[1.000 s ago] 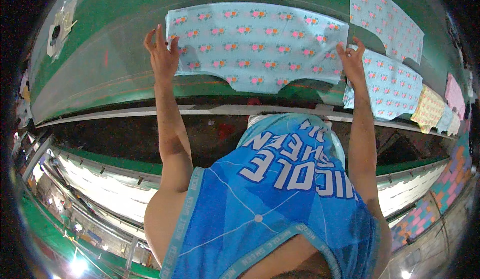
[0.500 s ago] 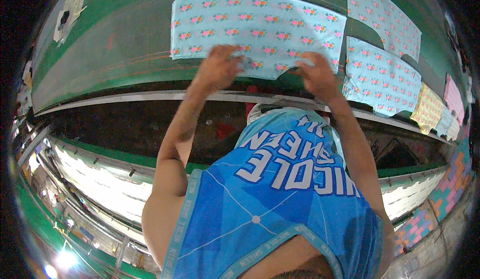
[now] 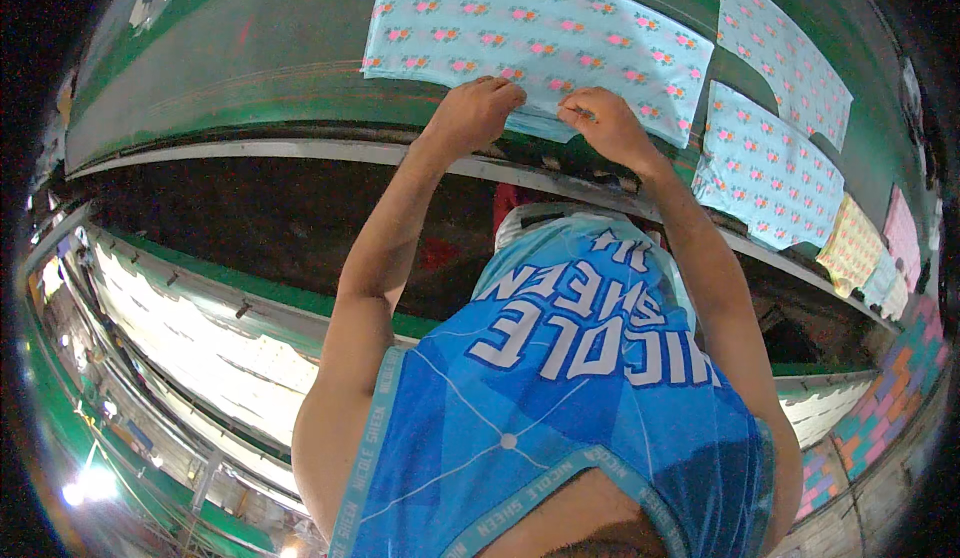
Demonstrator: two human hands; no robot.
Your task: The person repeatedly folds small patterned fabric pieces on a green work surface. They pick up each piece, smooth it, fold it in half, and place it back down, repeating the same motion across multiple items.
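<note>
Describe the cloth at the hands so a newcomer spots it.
On the long green table, find the pale blue floral cloth. The left hand and right hand are at its near edge; the similar cloths to its right have no hands on them.

The left hand (image 3: pixel 476 114) and right hand (image 3: pixel 608 126), near each other, pinch the near edge of a light-blue rose-print fabric stack (image 3: pixel 540 33) on the green tabletop (image 3: pixel 260 73). Rightward lie two matching fabric panels (image 3: pixel 768 166), a yellow printed cloth (image 3: pixel 851 246) and a pink cloth (image 3: pixel 902 230).
</note>
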